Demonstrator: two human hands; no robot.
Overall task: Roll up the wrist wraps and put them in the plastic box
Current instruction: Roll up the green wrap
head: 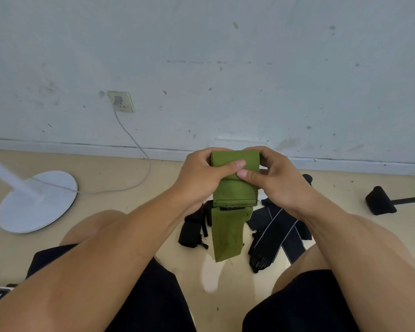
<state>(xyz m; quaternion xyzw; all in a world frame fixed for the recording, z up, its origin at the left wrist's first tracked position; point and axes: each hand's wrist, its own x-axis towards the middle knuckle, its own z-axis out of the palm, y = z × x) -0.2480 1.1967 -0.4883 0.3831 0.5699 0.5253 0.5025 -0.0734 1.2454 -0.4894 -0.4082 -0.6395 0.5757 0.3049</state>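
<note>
I hold a green wrist wrap (235,192) up in front of me, above the floor between my knees. Its top part is rolled, and its loose tail hangs down toward the floor. My left hand (206,173) grips the roll's left end with the thumb across its front. On the right end, my right hand (271,178) grips the roll, thumb pressing the front. Black wrist wraps with white stripes (276,233) lie on the floor under my right wrist. A black bundle of wraps (193,230) lies left of the green tail. No plastic box is in view.
A white fan base (37,202) with its pole and cable stands on the floor at the left. The cable runs to a wall socket (120,101). A black object with a bar (381,200) lies at the right. The wall is close ahead.
</note>
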